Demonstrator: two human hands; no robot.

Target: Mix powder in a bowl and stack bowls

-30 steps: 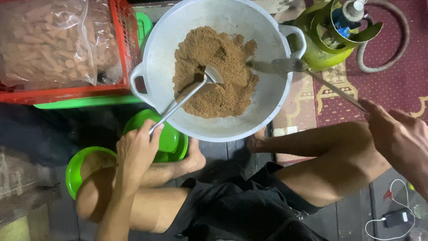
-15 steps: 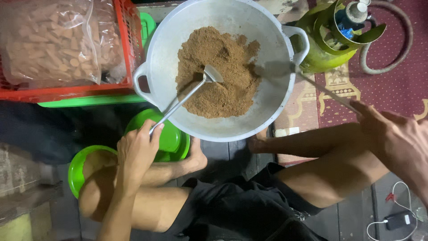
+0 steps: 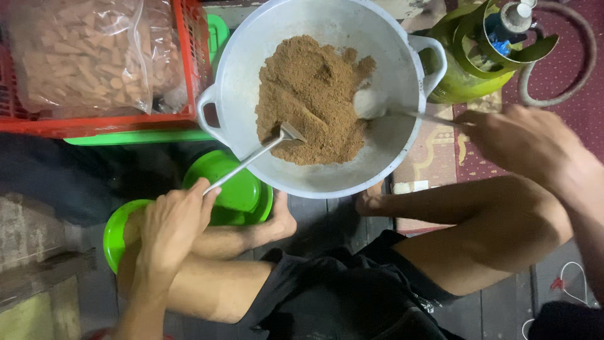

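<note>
At the far left a red crate (image 3: 182,69) holds a clear bag of brown sticks (image 3: 82,56). Below it, the left hand (image 3: 170,230) is closed around the handle of a long metal spoon (image 3: 251,158). The spoon's tip sits up and to the right, in the brown powder (image 3: 311,101) inside the big metal bowl (image 3: 245,56). Green bowls (image 3: 236,189) lie just beside this hand. On the right, the right hand (image 3: 522,141) grips a second spoon (image 3: 384,107), which reaches left into the powder. A green gas tank (image 3: 465,69) stands behind.

The red crate (image 3: 182,75) and green gas cylinder (image 3: 465,69) flank the metal bowl (image 3: 402,50), open above.
</note>
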